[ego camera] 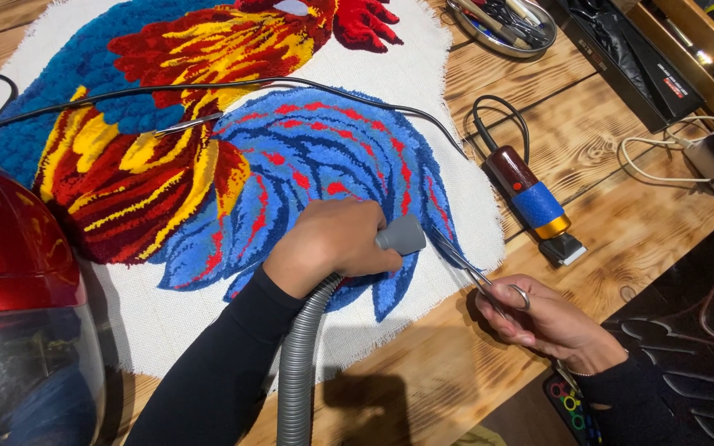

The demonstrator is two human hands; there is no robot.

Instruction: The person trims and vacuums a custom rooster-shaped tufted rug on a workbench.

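Note:
A tufted rug [233, 157] shaped like a rooster, in blue, red and yellow on white backing cloth, lies on the wooden table [621, 223]. My left hand [332, 244] grips the grey nozzle of a ribbed vacuum hose [301, 363] and rests on the blue tail feathers. My right hand [543, 318] holds metal scissors [464, 260] by their finger loops, with the blades pointing at the edge of the blue feathers beside the nozzle.
An electric clipper [533, 202] with a blue band lies to the right of the rug, its black cord looped behind. A black cable [208, 87] crosses the rug. A red vacuum body [10, 289] stands at left. A metal tray of tools [502, 21] sits at the back.

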